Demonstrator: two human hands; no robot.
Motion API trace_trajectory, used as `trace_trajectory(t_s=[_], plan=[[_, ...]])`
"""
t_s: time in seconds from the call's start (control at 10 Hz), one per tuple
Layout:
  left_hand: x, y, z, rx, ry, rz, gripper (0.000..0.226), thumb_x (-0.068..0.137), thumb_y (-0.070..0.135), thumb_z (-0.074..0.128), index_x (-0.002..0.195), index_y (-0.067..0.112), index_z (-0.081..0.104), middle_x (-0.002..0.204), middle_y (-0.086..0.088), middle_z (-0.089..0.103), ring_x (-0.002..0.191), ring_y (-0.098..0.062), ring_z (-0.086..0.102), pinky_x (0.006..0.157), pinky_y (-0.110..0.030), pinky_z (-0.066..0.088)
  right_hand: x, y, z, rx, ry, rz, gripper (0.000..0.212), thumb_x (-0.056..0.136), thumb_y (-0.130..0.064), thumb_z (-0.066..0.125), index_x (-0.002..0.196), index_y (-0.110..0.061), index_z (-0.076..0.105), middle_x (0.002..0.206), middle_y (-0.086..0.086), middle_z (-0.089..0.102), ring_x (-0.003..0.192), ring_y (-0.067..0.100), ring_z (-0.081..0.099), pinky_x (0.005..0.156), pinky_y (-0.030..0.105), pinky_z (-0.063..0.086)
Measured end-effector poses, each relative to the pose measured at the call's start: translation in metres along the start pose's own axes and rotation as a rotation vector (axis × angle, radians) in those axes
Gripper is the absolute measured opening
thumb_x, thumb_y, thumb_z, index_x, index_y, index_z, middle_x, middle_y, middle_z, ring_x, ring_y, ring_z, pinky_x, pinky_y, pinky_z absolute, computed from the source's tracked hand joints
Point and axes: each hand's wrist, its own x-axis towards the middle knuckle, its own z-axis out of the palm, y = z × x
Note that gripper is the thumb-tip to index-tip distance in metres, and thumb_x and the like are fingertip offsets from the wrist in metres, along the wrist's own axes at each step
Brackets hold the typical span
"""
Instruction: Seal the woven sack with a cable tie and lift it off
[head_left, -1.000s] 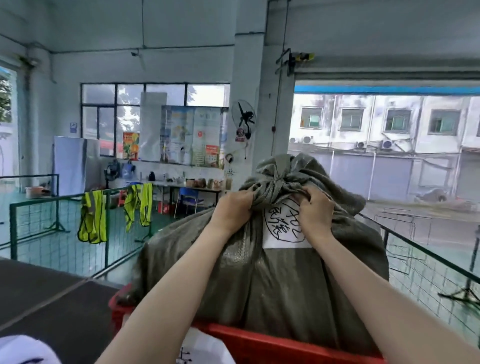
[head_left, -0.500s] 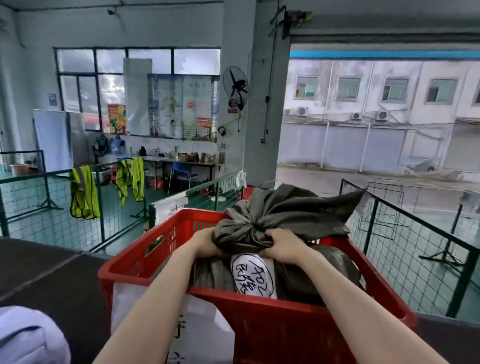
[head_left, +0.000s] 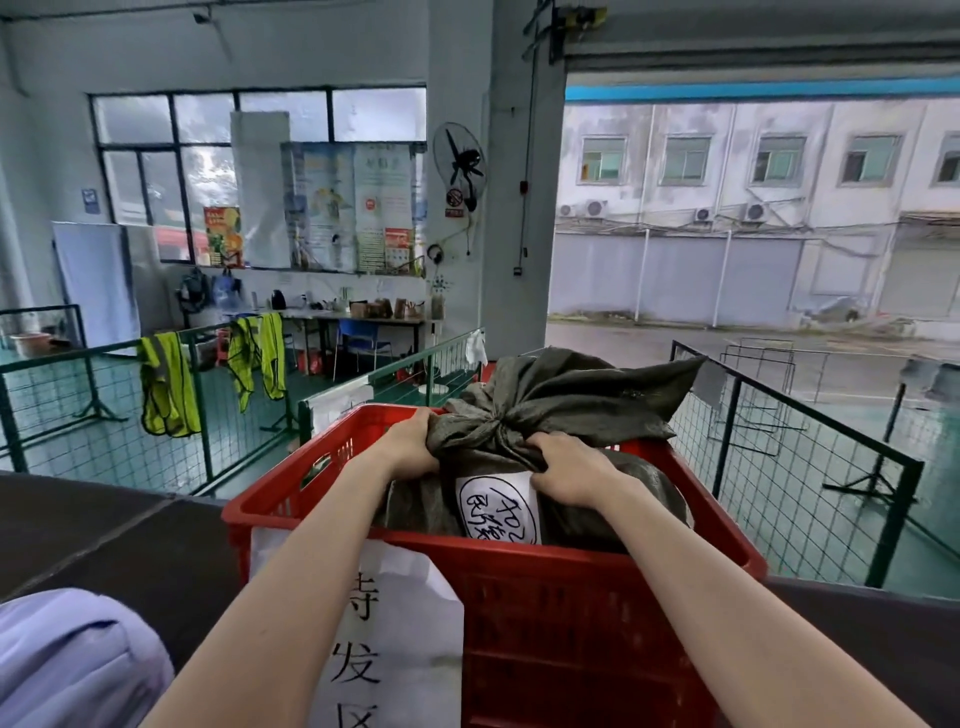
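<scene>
A grey-green woven sack (head_left: 566, 400) with a bunched, gathered neck sits low inside a red plastic crate (head_left: 571, 587). A white label (head_left: 498, 506) with handwritten black characters is stuck on its front. My left hand (head_left: 410, 441) grips the sack's fabric at the left of the neck. My right hand (head_left: 569, 470) clutches the fabric just right of the neck, above the label. No cable tie is visible; the neck's folds hide any fastening.
A white paper sign (head_left: 384, 639) hangs on the crate's front. Green wire fences (head_left: 810, 457) stand right and left (head_left: 104, 410); yellow vests (head_left: 166, 384) hang on the left one. A dark belt surface (head_left: 104, 535) runs beside the crate. A blue sleeve (head_left: 67, 665) shows at bottom left.
The sack was raised high in front of me a second ago; it has since come down into the red crate, both hands staying on its neck.
</scene>
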Motion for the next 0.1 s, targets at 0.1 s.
trace_trajectory(t_s=[0.1], plan=[[-0.0042,0.0032,-0.0076,0.006,0.012,0.009,0.073,0.076,0.009,0.064,0.140,0.012,0.029,0.134,-0.018,0.048,0.120,-0.032,0.050,0.101,-0.038,0.044,-0.0102,-0.0016,-0.0093,-0.001,0.010,-0.011,0.055,0.087,-0.025,0.053,0.139,-0.016,0.040,0.139,0.011,0.044,0.130,0.030,0.043,0.106,0.043,0.039]])
